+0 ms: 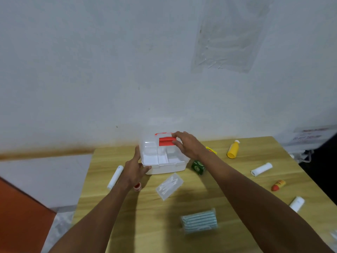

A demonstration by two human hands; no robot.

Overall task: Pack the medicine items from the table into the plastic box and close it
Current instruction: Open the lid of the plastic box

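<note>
Gripping the plastic box [165, 166], both hands obscure unreadable labels.

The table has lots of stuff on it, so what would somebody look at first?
First, the white plastic box with its red handle at the far middle of the wooden table: the left hand steadies its left side and the right hand touches the handle. Next, the yellow bottle lying at the far right, and the pack of striped face masks near the front.
</note>
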